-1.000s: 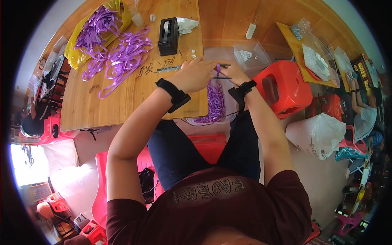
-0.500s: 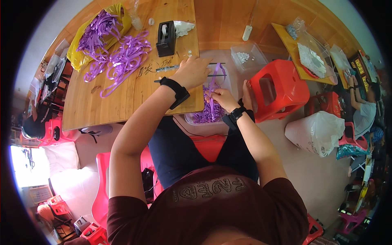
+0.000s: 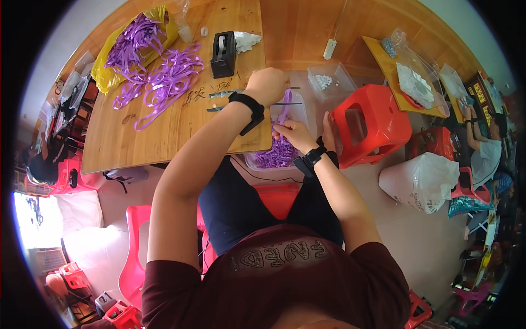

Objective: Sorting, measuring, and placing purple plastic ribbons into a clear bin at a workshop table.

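Two thin dark rods (image 3: 292, 103) jut out past the right edge of the wooden table (image 3: 181, 142), side by side. A purple ribbon (image 3: 285, 111) runs from the rods down to my right hand (image 3: 296, 135), which pinches it. My left hand (image 3: 267, 86) is curled above the rods, close to the ribbon's upper end; its fingertips are turned away, so what they grip is hidden. Below both hands stands a clear plastic bin (image 3: 251, 162) with a heap of short purple ribbon pieces (image 3: 278, 153) in it.
Loose purple ribbon (image 3: 170, 77) spills from a yellow bag (image 3: 104, 74) on the table, near a black tape dispenser (image 3: 223, 54). Right of the bin are a red stool (image 3: 378, 118), a clear box with white pieces (image 3: 334, 82) and a white sack (image 3: 419, 178). Another person (image 3: 485, 156) sits far right.
My left hand has shifted slightly right, and its outstretched fingers are now curled. My right hand has moved slightly down and left, still pinching the ribbon.
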A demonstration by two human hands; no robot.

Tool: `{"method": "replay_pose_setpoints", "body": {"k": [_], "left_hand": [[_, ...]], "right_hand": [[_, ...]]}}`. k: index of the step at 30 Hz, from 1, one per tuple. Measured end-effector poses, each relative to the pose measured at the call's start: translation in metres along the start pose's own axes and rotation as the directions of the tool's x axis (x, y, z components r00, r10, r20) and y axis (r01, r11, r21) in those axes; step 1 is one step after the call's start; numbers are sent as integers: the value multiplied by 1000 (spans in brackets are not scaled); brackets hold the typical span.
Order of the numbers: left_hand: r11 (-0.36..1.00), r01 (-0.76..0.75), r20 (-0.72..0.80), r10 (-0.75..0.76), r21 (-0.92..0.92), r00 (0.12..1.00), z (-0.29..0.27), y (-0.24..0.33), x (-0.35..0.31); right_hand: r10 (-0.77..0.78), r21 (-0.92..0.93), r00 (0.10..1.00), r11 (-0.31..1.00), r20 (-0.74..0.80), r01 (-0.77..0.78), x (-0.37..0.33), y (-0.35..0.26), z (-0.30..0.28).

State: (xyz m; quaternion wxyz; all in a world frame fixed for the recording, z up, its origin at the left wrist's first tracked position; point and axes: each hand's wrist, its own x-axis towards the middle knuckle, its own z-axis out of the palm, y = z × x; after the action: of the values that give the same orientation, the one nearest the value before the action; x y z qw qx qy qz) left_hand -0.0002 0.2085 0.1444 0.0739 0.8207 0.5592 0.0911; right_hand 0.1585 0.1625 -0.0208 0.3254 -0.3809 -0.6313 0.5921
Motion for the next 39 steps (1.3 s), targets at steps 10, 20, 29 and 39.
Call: {"method": "replay_pose_setpoints", "body": {"k": [10,20,29,39], "left_hand": [[999,-37,-54,37,4,998,-3,-11,-45],[990,-128,14,129,-55,992,5,-18,3],[978,-177,-70,170,-110,983,2,-21,-49],[963,-268,-91,264,-31,960,9,-25,-59]], "right_hand": [[101,94,995,991,-13,-100,2,1,-9],[49,121,999,991,-1,-48,0,-11,0],[159,301,985,944,-63,-133,11,17,-10],[550,499,835,714,34,-491,-39,93,22]]}}
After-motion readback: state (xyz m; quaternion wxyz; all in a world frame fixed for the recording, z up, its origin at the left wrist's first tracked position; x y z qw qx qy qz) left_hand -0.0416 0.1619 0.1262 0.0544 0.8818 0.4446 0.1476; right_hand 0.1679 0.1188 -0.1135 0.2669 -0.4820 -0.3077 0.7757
